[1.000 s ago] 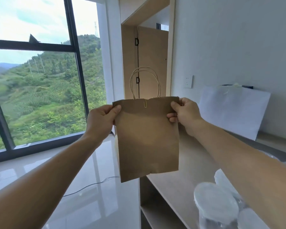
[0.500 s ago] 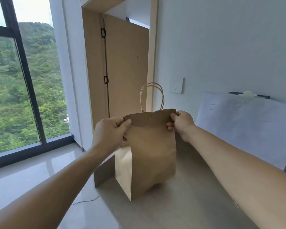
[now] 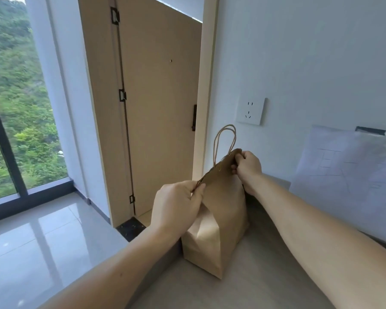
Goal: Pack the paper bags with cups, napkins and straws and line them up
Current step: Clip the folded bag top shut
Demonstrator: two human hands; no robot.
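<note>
A brown paper bag (image 3: 223, 221) with twine handles stands upright on the beige counter (image 3: 243, 291), close to its left end. The bag's folded top is fastened with a yellow paper clip. My left hand (image 3: 176, 206) pinches the near corner of the folded top. My right hand (image 3: 246, 167) pinches the far corner, near the wall. The bag's contents are hidden. No cups, napkins or straws show in view.
A large sheet of white paper (image 3: 352, 175) leans against the wall at the right. A wall socket (image 3: 251, 111) sits above the bag. The counter's left end drops to a glossy floor (image 3: 31, 241), with a wooden door (image 3: 161, 103) and a window (image 3: 13, 97) beyond.
The bag came down from mid-air and now rests on the counter near the wall, turned so its narrow side faces me. Both hands kept their hold. The view swung right and closer.
</note>
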